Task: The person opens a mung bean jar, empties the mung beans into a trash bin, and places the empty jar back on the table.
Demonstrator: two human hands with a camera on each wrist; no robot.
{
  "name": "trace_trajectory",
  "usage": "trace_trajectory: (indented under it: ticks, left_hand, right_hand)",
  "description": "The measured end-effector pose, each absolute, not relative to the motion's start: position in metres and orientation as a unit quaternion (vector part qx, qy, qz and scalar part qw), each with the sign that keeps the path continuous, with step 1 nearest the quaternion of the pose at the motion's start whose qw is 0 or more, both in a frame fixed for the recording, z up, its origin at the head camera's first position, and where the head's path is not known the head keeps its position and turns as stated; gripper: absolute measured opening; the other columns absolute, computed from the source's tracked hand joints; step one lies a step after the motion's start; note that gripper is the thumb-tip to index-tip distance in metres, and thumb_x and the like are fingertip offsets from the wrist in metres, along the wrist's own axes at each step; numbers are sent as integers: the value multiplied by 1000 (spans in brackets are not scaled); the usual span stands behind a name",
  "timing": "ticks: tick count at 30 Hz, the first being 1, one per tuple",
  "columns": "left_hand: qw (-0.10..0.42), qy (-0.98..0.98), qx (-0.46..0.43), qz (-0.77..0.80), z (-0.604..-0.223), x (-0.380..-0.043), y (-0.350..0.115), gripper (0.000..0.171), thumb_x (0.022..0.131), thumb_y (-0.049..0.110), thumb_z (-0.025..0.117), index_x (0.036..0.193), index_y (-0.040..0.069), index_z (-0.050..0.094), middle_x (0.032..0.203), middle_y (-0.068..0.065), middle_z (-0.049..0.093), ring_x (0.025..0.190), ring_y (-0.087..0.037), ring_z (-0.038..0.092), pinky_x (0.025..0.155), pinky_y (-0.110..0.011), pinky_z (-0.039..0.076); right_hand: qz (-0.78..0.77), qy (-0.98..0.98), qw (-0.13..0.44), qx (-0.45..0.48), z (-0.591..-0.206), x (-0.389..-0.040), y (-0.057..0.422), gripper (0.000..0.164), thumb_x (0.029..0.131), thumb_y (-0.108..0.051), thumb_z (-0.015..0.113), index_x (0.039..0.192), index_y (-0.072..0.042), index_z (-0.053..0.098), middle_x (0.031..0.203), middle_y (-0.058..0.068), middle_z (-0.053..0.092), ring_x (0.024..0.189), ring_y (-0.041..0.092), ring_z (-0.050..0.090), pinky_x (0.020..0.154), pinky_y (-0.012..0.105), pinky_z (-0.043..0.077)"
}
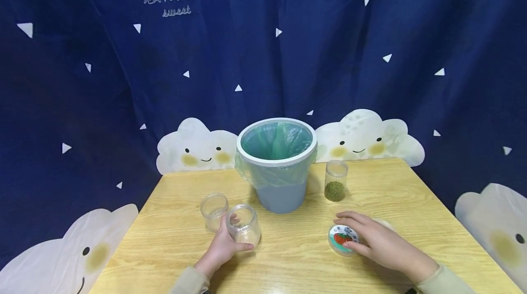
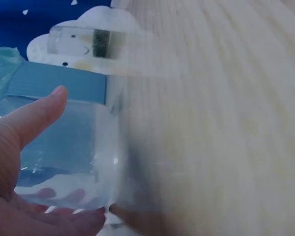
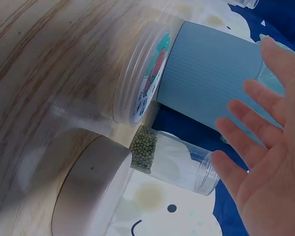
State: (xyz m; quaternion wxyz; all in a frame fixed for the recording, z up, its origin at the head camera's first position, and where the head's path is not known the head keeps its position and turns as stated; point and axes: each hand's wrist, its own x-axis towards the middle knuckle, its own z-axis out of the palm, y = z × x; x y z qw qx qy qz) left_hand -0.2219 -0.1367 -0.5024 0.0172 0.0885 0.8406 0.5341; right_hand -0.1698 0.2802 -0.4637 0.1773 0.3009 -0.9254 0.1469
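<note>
My left hand (image 1: 222, 247) grips a clear, open-topped plastic jar (image 1: 248, 232) by its side, thumb on one side and fingers on the other. In the left wrist view this jar (image 2: 64, 152) shows see-through walls and nothing inside. Just beyond it stands a second clear jar (image 1: 214, 211), partly behind the first. My right hand (image 1: 380, 241) is spread over a round lid (image 1: 342, 239) with a red and green picture label. In the right wrist view the lid (image 3: 140, 81) lies picture side up below the spread fingers, which hold nothing.
A grey-blue bin (image 1: 282, 195) with a green liner stands at the back middle of the wooden table (image 1: 288, 257). Right of it is a clear jar (image 1: 335, 184) with small green beans in the bottom. A whitish round thing (image 1: 384, 224) is partly hidden behind my right hand.
</note>
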Motion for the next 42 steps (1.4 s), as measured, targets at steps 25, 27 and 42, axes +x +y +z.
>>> trace_trajectory:
  ticks: [25, 27, 42]
  left_hand:
    - [-168, 936, 125, 283, -451, -194, -141, 65, 83, 33, 87, 130, -2, 58, 125, -16, 65, 112, -35, 67, 92, -51, 56]
    - [-180, 933, 131, 283, -449, -194, -139, 64, 83, 32, 87, 129, -2, 59, 123, -15, 66, 111, -33, 67, 93, -50, 56]
    - [-228, 912, 152, 306, -432, -203, -117, 52, 87, 29, 83, 126, 2, 63, 119, -14, 68, 113, -33, 66, 96, -51, 55]
  right_hand:
    - [131, -919, 253, 274, -465, -169, 285, 46, 83, -25, 87, 125, -21, 70, 128, -5, 64, 116, 17, 62, 90, 42, 57]
    - [131, -919, 254, 272, -463, -170, 285, 45, 83, -25, 87, 125, -19, 70, 128, -4, 64, 116, 18, 62, 89, 42, 57]
    - [125, -923, 257, 259, -444, -185, 290, 43, 83, -22, 87, 123, -17, 71, 125, 1, 65, 115, 23, 64, 91, 46, 57]
